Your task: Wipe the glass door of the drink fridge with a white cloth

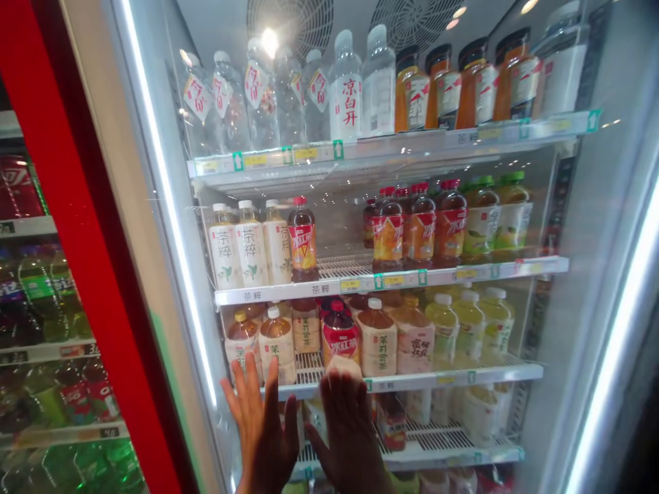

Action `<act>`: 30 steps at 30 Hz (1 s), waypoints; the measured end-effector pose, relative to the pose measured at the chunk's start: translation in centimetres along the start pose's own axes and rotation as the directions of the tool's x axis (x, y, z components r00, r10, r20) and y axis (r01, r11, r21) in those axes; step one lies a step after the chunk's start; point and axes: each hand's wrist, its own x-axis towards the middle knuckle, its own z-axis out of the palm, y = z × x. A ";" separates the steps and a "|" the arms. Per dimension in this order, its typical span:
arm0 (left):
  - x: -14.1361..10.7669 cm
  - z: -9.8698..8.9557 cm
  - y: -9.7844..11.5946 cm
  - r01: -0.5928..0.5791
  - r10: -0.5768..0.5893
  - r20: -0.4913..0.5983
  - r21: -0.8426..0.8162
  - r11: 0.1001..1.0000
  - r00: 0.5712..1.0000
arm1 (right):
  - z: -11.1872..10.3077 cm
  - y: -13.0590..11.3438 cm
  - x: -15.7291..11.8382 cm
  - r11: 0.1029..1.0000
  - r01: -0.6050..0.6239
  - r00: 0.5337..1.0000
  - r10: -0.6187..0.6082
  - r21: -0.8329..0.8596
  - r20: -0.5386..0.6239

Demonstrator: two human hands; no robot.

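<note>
Right hand before part-hidden red bottle

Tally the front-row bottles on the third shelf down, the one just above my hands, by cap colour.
White caps: 5
Yellow caps: 2
Red cap: 1
Total: 8, leaving out the bottle set further back, whose cap is hidden.

White strips glow down both sides of the fridge, and my right hand looks darker than my left hand. Glare flares by a fan cover; far-left bottles look soft, dim.
</note>
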 end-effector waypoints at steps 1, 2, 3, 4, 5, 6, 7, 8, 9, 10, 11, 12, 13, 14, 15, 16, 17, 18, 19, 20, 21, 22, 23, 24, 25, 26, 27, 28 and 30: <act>0.1 -0.2 -0.1 -0.007 0.007 0.003 -0.020 1.000 1.000 | -0.2 -0.4 1.4 1.000 0.002 1.000 -0.001 -0.010 0.021; 0.2 -0.5 -0.1 -0.009 0.009 0.000 -0.040 0.999 1.000 | -0.3 -0.7 3.2 1.000 -0.004 0.998 0.004 -0.016 0.055; 0.3 -0.7 -0.1 -0.005 0.005 -0.006 -0.062 0.998 1.000 | -0.4 -0.9 5.0 1.000 -0.020 0.998 0.020 -0.013 0.054; 0.4 -0.9 0.0 0.007 -0.009 -0.015 -0.084 0.996 1.000 | -0.4 -0.9 6.4 0.999 -0.037 0.998 0.038 -0.011 0.059; 0.3 -1.0 0.2 0.026 -0.029 -0.022 -0.105 0.994 0.999 | -0.4 -0.9 6.9 0.999 -0.043 0.997 0.043 -0.006 0.066; 0.2 -1.1 0.5 0.045 -0.048 -0.024 -0.124 0.991 0.999 | -0.3 -0.8 6.5 0.999 -0.035 0.997 0.035 -0.002 0.069; -0.2 -1.2 0.7 0.064 -0.068 -0.020 -0.137 0.989 0.997 | -0.1 -0.7 5.2 1.000 -0.016 0.997 0.016 0.000 0.071; -0.6 -1.1 0.9 0.080 -0.083 -0.013 -0.145 0.986 0.996 | 0.0 -0.6 3.2 1.000 0.009 0.997 -0.009 -0.002 0.079; -1.1 -1.0 1.2 0.088 -0.090 -0.006 -0.148 0.985 0.996 | 0.1 -0.3 1.1 0.999 0.046 0.998 -0.045 -0.004 0.054; -1.6 -0.7 1.4 0.090 -0.090 0.004 -0.148 0.985 0.996 | 0.1 0.1 -0.7 0.999 0.050 0.998 -0.049 -0.016 0.039; -2.0 -0.4 1.8 0.088 -0.086 0.018 -0.145 0.986 0.996 | 0.0 0.6 -1.7 0.998 0.058 0.998 -0.057 -0.022 0.026; -2.2 0.1 2.2 0.081 -0.078 0.029 -0.141 0.987 0.997 | -0.2 1.3 -1.7 0.998 0.057 0.998 -0.056 -0.026 0.023; -2.3 0.6 2.7 0.068 -0.065 0.031 -0.137 0.988 0.997 | -0.5 2.2 -0.8 0.999 0.039 0.999 -0.038 -0.033 0.024; -2.0 1.1 3.3 0.053 -0.050 0.026 -0.134 0.990 0.998 | -1.0 3.2 0.9 0.999 0.005 1.000 -0.004 -0.041 0.014; -1.6 1.7 4.1 0.039 -0.037 0.015 -0.130 0.991 0.999 | -1.5 4.4 3.0 0.997 -0.054 0.998 0.055 -0.062 0.025; -1.0 2.2 5.0 0.022 -0.022 0.002 -0.126 0.992 1.000 | -1.9 5.6 4.8 0.993 -0.095 0.995 0.093 -0.074 -0.028; -0.3 2.7 5.9 0.002 -0.004 -0.012 -0.123 0.992 1.000 | -2.4 6.9 6.0 0.989 -0.121 0.991 0.117 -0.082 -0.059; 0.5 3.2 6.9 -0.023 0.021 -0.024 -0.120 0.993 1.000 | -2.8 8.0 6.2 0.988 -0.132 0.990 0.126 -0.084 -0.069; 1.2 3.6 7.9 -0.049 0.046 -0.032 -0.114 0.992 0.998 | -3.1 9.1 5.3 0.989 -0.125 0.990 0.119 -0.082 -0.071; 1.8 4.0 8.9 -0.074 0.071 -0.038 -0.105 0.992 0.997 | -3.2 10.1 3.6 0.990 -0.111 0.993 0.106 -0.082 -0.058; 2.3 4.4 10.0 -0.099 0.095 -0.044 -0.098 0.990 0.994 | -3.4 11.1 1.4 0.992 -0.099 0.995 0.098 -0.081 -0.023; 2.6 4.8 11.1 -0.118 0.113 -0.050 -0.095 0.988 0.992 | -3.5 12.3 -0.8 0.992 -0.086 0.995 0.081 -0.094 -0.054; 2.9 5.2 12.3 -0.127 0.122 -0.056 -0.100 0.987 0.991 | -3.7 13.6 -2.6 0.989 -0.090 0.995 0.083 -0.117 -0.064; 3.1 5.5 13.6 -0.124 0.118 -0.062 -0.113 0.986 0.991 | -4.0 15.2 -3.5 0.990 -0.075 0.996 0.069 -0.123 -0.054; 3.4 5.9 15.0 -0.115 0.107 -0.071 -0.132 0.984 0.992 | -4.5 16.9 -3.5 0.988 -0.085 0.995 0.078 -0.131 -0.057; 3.6 6.3 16.5 -0.106 0.094 -0.082 -0.156 0.982 0.992 | -5.1 18.7 -2.6 0.985 -0.108 0.993 0.100 -0.137 -0.061; 3.8 6.8 18.0 -0.100 0.083 -0.097 -0.179 0.979 0.992 | -5.8 20.6 -1.2 0.980 -0.142 0.988 0.132 -0.139 -0.076; 4.1 7.2 19.6 -0.095 0.074 -0.113 -0.197 0.976 0.991 | -6.6 22.3 0.2 0.970 -0.197 0.977 0.182 -0.146 -0.108; 4.6 8.1 22.5 -0.102 0.071 -0.145 -0.218 0.970 0.987 | -7.7 25.0 1.4 0.961 -0.241 0.966 0.224 -0.136 -0.128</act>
